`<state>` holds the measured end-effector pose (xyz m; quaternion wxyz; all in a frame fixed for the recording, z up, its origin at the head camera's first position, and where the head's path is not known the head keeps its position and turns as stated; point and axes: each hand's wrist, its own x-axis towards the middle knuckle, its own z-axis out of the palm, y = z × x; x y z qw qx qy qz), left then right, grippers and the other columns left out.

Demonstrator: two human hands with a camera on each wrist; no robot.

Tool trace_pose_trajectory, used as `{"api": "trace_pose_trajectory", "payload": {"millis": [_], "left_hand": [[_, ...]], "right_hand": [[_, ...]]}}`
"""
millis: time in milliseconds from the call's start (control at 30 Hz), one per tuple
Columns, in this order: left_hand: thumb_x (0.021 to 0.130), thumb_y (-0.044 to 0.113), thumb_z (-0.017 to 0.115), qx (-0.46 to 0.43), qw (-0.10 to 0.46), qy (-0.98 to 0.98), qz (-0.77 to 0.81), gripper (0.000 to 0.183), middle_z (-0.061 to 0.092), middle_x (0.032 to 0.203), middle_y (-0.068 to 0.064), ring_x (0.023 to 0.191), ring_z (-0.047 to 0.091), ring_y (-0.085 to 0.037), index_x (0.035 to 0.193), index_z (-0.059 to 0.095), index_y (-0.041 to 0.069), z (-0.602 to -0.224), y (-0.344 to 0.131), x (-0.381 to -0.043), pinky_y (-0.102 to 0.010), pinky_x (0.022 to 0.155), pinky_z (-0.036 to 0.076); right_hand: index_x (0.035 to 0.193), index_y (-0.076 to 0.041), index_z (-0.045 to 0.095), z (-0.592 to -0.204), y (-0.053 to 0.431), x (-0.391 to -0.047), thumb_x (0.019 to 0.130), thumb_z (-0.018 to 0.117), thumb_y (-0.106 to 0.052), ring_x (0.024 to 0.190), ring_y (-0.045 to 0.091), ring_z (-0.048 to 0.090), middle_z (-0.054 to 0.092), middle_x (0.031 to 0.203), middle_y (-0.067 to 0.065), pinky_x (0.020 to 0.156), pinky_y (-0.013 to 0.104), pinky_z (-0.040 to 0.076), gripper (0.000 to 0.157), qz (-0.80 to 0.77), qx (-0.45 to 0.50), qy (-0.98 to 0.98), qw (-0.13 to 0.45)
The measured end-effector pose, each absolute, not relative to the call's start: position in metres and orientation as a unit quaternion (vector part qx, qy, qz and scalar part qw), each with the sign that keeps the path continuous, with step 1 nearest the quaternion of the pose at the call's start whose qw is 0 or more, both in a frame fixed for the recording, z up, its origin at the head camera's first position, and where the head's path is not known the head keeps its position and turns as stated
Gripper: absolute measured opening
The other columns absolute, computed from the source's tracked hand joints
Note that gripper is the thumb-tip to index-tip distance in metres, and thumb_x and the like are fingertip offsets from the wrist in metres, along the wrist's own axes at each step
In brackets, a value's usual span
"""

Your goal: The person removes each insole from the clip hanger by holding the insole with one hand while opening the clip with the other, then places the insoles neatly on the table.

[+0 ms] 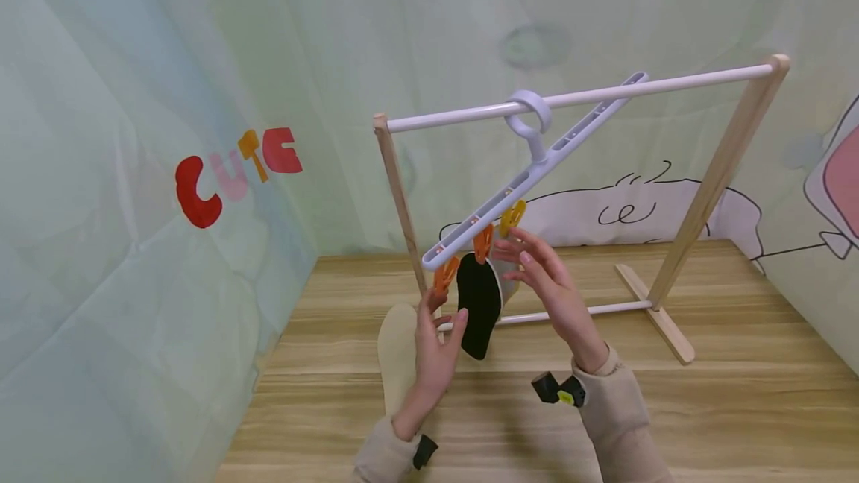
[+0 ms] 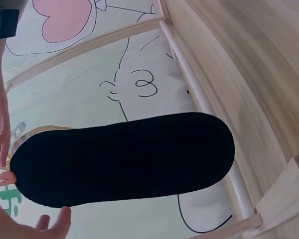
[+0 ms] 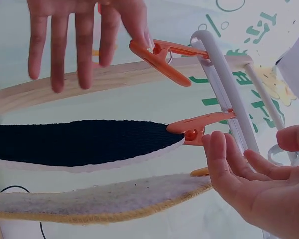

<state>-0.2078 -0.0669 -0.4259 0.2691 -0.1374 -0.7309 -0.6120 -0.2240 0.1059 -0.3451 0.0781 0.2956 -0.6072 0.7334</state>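
A black insole (image 1: 479,308) hangs from the middle orange clip (image 1: 482,243) of a lavender hanger (image 1: 537,166). Behind it, a fleecy insole (image 3: 99,196) hangs from a yellow clip (image 1: 513,218). My left hand (image 1: 436,345) is spread beside the black insole, below another orange clip (image 3: 162,59) at the hanger's near end. In the right wrist view its thumb meets or nearly meets that clip, which holds nothing. My right hand (image 1: 553,289) is near the middle and yellow clips, fingers loosely bent and gripping nothing; fingertip contact is unclear.
The hanger hooks over the white top bar of a wooden rack (image 1: 721,177). A cream insole (image 1: 397,352) lies on the wood-grain table (image 1: 738,401), partly behind my left hand. A printed cloth (image 1: 335,43) stands behind the rack and at the left.
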Motion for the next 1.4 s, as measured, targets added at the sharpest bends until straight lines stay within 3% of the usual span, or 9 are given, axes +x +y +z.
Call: {"api": "trace_pose_trajectory", "payload": {"millis": [167,500,800,1033,1200,1400], "left_hand": [[0.083,0.015,0.061,-0.117,0.208,-0.745,-0.623,0.059,0.040,0.131,-0.018,0.123,0.038,-0.031,0.132,0.030,0.001,-0.424,-0.064,-0.210,-0.046,0.093,0.039],[0.072,0.031,0.073,-0.160,0.215,-0.763,-0.589,0.088,0.029,0.142,-0.018,0.129,0.029,-0.037,0.139,0.022,0.005,-0.434,-0.056,-0.226,-0.059,0.094,0.032],[0.067,0.019,0.078,-0.164,0.192,-0.768,-0.589,0.094,0.025,0.144,-0.017,0.131,0.025,-0.035,0.139,0.019,0.005,-0.432,-0.049,-0.228,-0.056,0.103,0.023],[0.067,0.031,0.077,-0.163,0.199,-0.773,-0.580,0.098,0.029,0.139,-0.018,0.124,0.033,-0.035,0.140,0.016,0.005,-0.436,-0.047,-0.231,-0.054,0.097,0.033],[0.067,0.024,0.077,-0.162,0.210,-0.771,-0.579,0.096,0.032,0.135,-0.020,0.120,0.036,-0.037,0.139,0.017,0.004,-0.437,-0.047,-0.231,-0.055,0.094,0.036],[0.067,0.025,0.077,-0.154,0.219,-0.780,-0.565,0.096,0.035,0.131,-0.020,0.116,0.039,-0.035,0.139,0.018,0.005,-0.440,-0.048,-0.232,-0.053,0.093,0.037]], "right_hand": [[0.133,0.009,0.026,-0.345,0.105,-0.224,0.096,0.034,-0.012,0.114,0.018,0.052,0.054,0.123,0.002,0.085,0.026,0.047,0.043,0.735,0.304,-0.600,0.082],[0.133,0.007,0.027,-0.341,0.104,-0.225,0.096,0.036,-0.015,0.118,0.019,0.049,0.041,0.131,0.026,0.087,0.028,0.047,0.044,0.720,0.305,-0.618,0.084],[0.134,0.005,0.028,-0.338,0.103,-0.228,0.096,0.037,-0.017,0.117,0.021,0.049,0.037,0.133,0.029,0.085,0.026,0.048,0.045,0.714,0.290,-0.633,0.077],[0.134,0.004,0.030,-0.337,0.099,-0.233,0.096,0.036,-0.014,0.117,0.031,0.046,0.038,0.133,0.027,0.083,0.023,0.048,0.043,0.693,0.265,-0.665,0.083],[0.134,0.004,0.030,-0.336,0.095,-0.234,0.095,0.034,-0.009,0.118,0.038,0.043,0.039,0.133,0.027,0.082,0.022,0.047,0.041,0.680,0.252,-0.683,0.086],[0.135,0.003,0.028,-0.336,0.089,-0.235,0.095,0.036,-0.007,0.118,0.038,0.044,0.038,0.133,0.026,0.085,0.031,0.047,0.042,0.665,0.245,-0.699,0.094]]}}
